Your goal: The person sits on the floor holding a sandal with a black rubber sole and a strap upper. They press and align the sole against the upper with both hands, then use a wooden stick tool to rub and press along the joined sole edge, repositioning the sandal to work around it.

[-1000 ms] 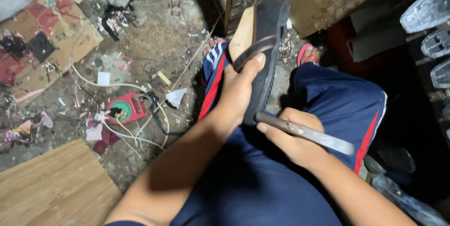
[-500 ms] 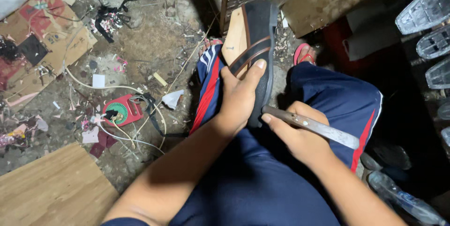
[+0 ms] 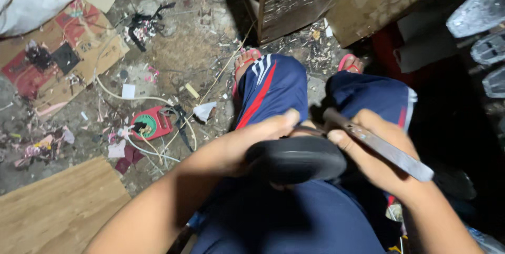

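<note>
Black rubber fills the middle of the view: a dark sandal (image 3: 296, 160) lies heel-end toward the camera over the person's lap, above blue shorts with red and white stripes (image 3: 273, 88). The left hand (image 3: 247, 146) is clamped on the sandal's near edge, thumb stretched along the top toward the strap, steadying it. The right hand (image 3: 376, 159) is closed around a long flat metal blade (image 3: 379, 146), whose tip sits at the strap side of the sandal; whether the edge actually touches the rubber is hidden by the sole. Both hands are close together, each gripping its own thing. Judging by this, the trimming or scraping looks to be under way rather than finished: no cut line or removed piece can be made out on the sole, and the far side of the sandal is out of sight. Around the feet, in pink flip-flops (image 3: 247, 59), the floor (image 3: 184, 48) carries scraps, a red cable reel (image 3: 150, 123) with white cord, cardboard (image 3: 52, 59) and a wooden board (image 3: 58, 206). More dark soles (image 3: 481, 1) are stacked at upper right.
</note>
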Tool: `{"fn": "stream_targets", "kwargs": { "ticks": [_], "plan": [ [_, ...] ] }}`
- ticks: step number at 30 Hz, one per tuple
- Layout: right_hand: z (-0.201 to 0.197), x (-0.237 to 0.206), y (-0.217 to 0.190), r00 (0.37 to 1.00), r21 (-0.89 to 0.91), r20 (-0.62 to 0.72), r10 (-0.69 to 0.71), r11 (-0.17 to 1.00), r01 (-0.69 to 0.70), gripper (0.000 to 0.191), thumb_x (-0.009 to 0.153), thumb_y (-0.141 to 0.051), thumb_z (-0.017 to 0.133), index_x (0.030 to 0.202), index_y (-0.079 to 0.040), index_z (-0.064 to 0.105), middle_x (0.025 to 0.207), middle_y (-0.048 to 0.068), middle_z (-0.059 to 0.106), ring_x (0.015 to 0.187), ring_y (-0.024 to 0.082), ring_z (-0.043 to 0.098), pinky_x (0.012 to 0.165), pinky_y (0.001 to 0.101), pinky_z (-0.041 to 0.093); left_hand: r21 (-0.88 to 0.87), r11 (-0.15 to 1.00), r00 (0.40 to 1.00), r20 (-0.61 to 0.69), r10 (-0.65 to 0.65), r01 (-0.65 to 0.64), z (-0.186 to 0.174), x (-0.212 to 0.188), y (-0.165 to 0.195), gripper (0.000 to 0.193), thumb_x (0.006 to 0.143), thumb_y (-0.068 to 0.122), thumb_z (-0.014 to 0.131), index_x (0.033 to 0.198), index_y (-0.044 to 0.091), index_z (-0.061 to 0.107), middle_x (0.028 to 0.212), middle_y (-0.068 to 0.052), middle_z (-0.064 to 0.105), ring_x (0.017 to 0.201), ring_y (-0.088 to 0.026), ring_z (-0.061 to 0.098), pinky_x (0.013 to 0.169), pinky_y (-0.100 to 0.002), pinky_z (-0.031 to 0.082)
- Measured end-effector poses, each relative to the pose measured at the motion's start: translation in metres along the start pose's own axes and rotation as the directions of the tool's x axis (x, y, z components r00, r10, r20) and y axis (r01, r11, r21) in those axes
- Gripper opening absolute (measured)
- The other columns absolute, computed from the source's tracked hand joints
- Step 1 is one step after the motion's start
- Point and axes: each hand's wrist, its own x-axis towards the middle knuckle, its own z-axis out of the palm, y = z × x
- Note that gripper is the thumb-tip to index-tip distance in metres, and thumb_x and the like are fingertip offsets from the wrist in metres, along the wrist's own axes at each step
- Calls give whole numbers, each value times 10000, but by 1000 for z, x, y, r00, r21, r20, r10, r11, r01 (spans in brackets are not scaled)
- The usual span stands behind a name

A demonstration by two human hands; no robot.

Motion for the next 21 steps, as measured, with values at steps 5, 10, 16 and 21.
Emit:
{"fn": "stream_targets", "kwargs": {
  "ticks": [5, 10, 16, 21],
  "plan": [
    [16, -8, 10, 988, 292, -78, -135, 944, 152, 274, 939, -289, 697, 831, -48, 626, 699, 84, 550, 622, 166, 520, 568, 325, 453, 307, 951, 838, -508, 200, -41, 26, -13, -2, 812, 949, 646, 532, 1467, 21, 491, 1346, -134, 634, 1235, -226, 632, 1025, -409, 513],
    [26, -9, 8, 994, 284, -90, -59, 955, 82, 225, 946, -250, 709, 921, -32, 657, 728, 56, 613, 648, 124, 561, 621, 278, 478, 690, 655, 719, -283, 635, -308, 39, -11, -13, 591, 903, 230, 816, 1360, 19, 507, 1442, -192, 576, 1391, -221, 543, 1170, -404, 437],
    [6, -29, 27, 989, 541, -78, -128, 828, 150, 193, 933, -143, 660, 1079, -30, 718, 857, 41, 693, 767, 109, 622, 694, 261, 500, 762, 623, 721, -330, 610, -178, 38, -4, -6, 311, 839, 2, 803, 1098, 4, 632, 1238, -225, 721, 1204, -285, 690, 1086, -436, 541],
    [-12, -62, 28, 914, 484, -309, -261, 784, 388, 134, 911, -108, 702, 1009, -25, 664, 873, 43, 671, 729, 91, 598, 692, 243, 491, 736, 642, 754, -294, 587, -213, 33, -2, -5, 311, 850, 5, 803, 1105, 10, 626, 1246, -206, 720, 1231, -280, 681, 1104, -435, 533]
  ]
}}
